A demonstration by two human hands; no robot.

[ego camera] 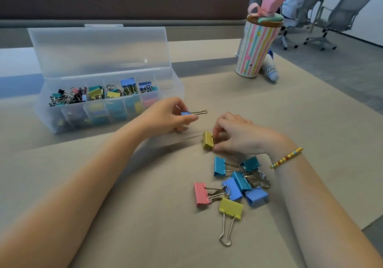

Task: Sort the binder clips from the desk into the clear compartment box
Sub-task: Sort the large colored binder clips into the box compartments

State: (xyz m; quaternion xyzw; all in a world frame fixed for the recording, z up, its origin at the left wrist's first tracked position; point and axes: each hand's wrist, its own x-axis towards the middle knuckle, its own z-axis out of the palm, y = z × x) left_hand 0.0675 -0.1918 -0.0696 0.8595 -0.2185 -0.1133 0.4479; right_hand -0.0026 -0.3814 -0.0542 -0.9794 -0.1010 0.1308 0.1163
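Left hand (165,115) pinching a blue clip (186,113), handles pointing right. Right hand (238,134) gripping a yellow clip (207,140). Compartment box (62,110) just left of the nearer left hand

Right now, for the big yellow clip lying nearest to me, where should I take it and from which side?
Probably by its yellow body, pinched across the two flat faces from above. It lies flat and apart from the pink clip, with bare paper on its near side. Its wire handles point toward you, slim and likely to swing, so they give a poorer hold.
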